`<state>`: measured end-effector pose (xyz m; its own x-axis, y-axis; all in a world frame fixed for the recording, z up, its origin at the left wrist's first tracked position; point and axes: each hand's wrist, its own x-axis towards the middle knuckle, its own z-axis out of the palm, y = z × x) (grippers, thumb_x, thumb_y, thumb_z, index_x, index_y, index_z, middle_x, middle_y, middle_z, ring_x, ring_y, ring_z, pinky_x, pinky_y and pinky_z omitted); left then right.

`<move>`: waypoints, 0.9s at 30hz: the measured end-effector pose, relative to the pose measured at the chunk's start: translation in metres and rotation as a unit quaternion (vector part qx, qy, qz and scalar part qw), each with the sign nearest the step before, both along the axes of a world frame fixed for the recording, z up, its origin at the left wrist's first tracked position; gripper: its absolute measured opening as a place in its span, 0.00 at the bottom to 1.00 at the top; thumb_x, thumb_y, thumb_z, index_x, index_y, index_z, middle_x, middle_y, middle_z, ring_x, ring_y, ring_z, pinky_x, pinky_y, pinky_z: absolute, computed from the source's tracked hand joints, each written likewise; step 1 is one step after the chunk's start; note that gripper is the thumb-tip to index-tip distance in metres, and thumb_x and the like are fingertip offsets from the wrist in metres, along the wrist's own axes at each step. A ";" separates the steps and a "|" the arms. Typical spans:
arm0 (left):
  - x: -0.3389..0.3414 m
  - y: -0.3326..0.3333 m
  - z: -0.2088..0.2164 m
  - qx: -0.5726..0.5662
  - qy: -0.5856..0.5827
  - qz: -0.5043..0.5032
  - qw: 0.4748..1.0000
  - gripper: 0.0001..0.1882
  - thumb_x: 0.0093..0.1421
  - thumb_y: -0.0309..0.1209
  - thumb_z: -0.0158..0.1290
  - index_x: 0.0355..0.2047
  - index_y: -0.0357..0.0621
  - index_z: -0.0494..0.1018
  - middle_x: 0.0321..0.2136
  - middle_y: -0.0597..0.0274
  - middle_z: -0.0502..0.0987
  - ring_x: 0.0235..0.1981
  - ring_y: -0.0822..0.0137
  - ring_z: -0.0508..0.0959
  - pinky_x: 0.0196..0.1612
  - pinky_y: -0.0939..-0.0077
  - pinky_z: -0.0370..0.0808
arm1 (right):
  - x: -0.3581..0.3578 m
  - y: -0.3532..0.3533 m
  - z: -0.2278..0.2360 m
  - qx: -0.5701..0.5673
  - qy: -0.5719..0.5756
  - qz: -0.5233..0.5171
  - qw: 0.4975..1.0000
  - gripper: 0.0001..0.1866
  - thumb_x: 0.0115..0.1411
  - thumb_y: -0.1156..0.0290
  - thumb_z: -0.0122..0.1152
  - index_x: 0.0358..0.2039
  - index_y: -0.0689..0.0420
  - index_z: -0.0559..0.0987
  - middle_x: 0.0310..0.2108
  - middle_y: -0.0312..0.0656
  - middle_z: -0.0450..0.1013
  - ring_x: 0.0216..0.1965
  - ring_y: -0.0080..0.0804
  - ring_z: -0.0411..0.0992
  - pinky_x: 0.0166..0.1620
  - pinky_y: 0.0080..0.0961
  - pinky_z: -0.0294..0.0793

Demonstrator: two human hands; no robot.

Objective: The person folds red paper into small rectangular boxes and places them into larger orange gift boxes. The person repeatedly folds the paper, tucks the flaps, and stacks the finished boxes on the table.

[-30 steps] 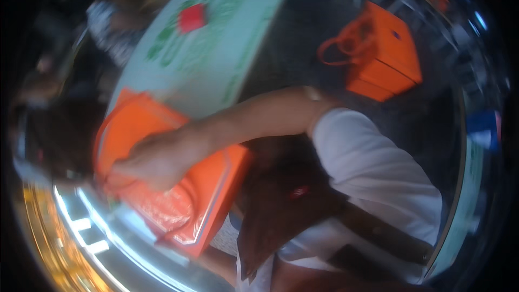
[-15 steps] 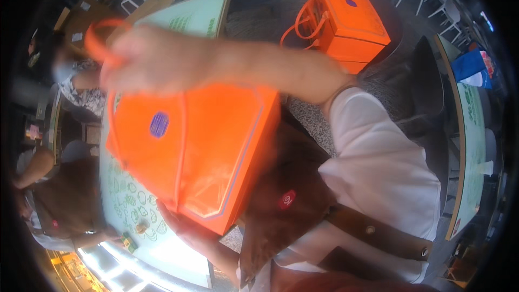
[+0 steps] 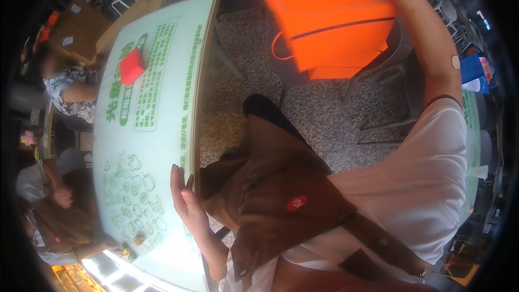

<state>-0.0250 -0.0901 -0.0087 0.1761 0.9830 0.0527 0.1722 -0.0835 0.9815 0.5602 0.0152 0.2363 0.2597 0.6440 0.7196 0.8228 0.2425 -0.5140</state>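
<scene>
An orange bag [image 3: 330, 16], blurred by motion, is at the top, in front of a second orange bag. Of that second bag, a handle loop [image 3: 279, 48] and a lower strip [image 3: 338, 73] show over a dark round seat. My right forearm reaches up to the upper bag's top corner; the right hand itself lies beyond the upper edge of the picture. At the near right edge of the pale green-printed table [image 3: 170, 146], my left hand [image 3: 189, 203] has its fingers stretched out, holding nothing. A small red box [image 3: 131, 67] sits on the far part of the table.
Open cardboard boxes [image 3: 81, 30] stand beyond the table at the far left. Two other people, one in a brown apron [image 3: 73, 205], are along its left side. Dark chairs [image 3: 400, 86] stand at right. Another table [image 3: 471, 113] holds a blue package [image 3: 471, 69].
My right arm has swung the orange bag from over the table to the upper right, uncovering the red box. My left hand has come off the bag's bottom.
</scene>
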 end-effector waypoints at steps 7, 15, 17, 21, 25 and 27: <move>0.006 0.006 -0.003 0.016 0.037 0.005 0.999 0.43 0.68 0.60 0.47 0.70 0.37 0.57 0.66 0.35 0.61 0.65 0.42 0.66 0.64 0.57 0.70 | 0.147 -0.034 -0.037 -0.009 -0.071 -0.322 0.944 0.18 0.64 0.61 0.61 0.46 0.64 0.80 0.36 0.41 0.80 0.37 0.27 0.75 0.42 0.31 0.75; 0.004 0.008 -0.001 0.045 0.061 0.006 0.997 0.42 0.69 0.58 0.46 0.68 0.33 0.59 0.65 0.39 0.64 0.65 0.46 0.67 0.64 0.54 0.69 | 0.183 -0.061 -0.093 -0.136 -0.161 -0.436 0.875 0.24 0.63 0.57 0.61 0.51 0.64 0.76 0.41 0.49 0.78 0.42 0.41 0.75 0.46 0.40 0.75; 0.012 0.008 0.015 0.083 0.081 0.019 0.993 0.42 0.69 0.58 0.46 0.67 0.30 0.60 0.66 0.41 0.63 0.65 0.47 0.67 0.64 0.53 0.70 | 0.177 -0.055 -0.098 -0.148 -0.191 -0.437 0.867 0.26 0.63 0.56 0.61 0.53 0.63 0.75 0.42 0.52 0.78 0.44 0.45 0.75 0.47 0.42 0.75; 0.026 0.023 0.055 0.201 0.090 0.027 0.975 0.43 0.68 0.60 0.45 0.65 0.28 0.61 0.65 0.40 0.65 0.64 0.45 0.70 0.61 0.51 0.73 | 0.156 -0.072 -0.102 -0.135 -0.292 -0.443 0.837 0.29 0.63 0.53 0.61 0.55 0.63 0.73 0.45 0.56 0.77 0.46 0.52 0.75 0.49 0.46 0.75; 0.018 0.037 0.103 0.354 0.094 -0.011 0.930 0.38 0.72 0.55 0.42 0.65 0.32 0.62 0.63 0.38 0.68 0.63 0.43 0.70 0.64 0.47 0.70 | 0.074 -0.064 -0.111 -0.035 -0.438 -0.299 0.847 0.32 0.63 0.51 0.61 0.58 0.63 0.72 0.48 0.60 0.76 0.49 0.59 0.74 0.51 0.51 0.75; 0.012 0.041 0.144 0.448 0.149 -0.028 0.881 0.38 0.71 0.57 0.41 0.65 0.33 0.62 0.61 0.36 0.69 0.63 0.41 0.71 0.63 0.46 0.70 | 0.018 -0.053 -0.109 -0.119 -0.406 -0.272 0.864 0.31 0.64 0.51 0.60 0.58 0.63 0.72 0.48 0.60 0.75 0.50 0.60 0.74 0.51 0.51 0.74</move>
